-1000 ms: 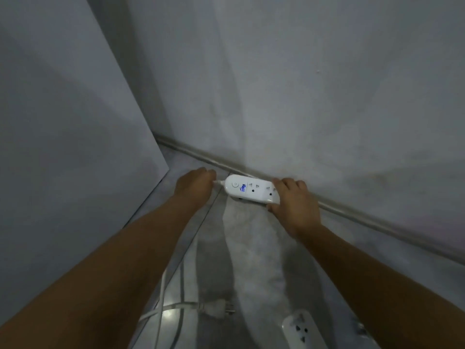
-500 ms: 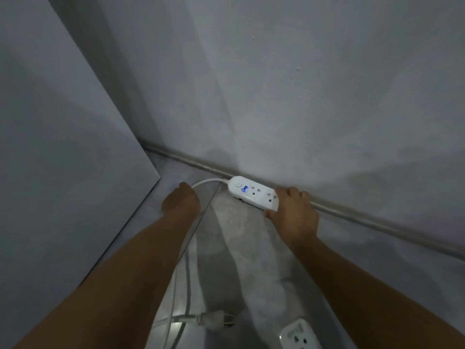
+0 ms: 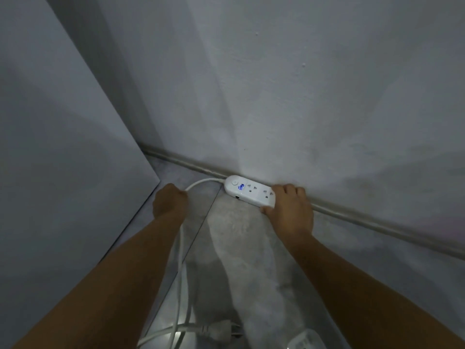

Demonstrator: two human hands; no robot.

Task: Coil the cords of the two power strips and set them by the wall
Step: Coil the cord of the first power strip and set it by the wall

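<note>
Your right hand grips the end of the white power strip, which lies against the wall at the skirting. Your left hand is closed around its cord — the plug and a second strip lie nearer you.

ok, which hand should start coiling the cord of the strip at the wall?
Left. The left hand grips the cord just off the power strip, and the slack trails back under that arm towards the plug. The right hand is busy holding the strip's far end by the wall.
</note>
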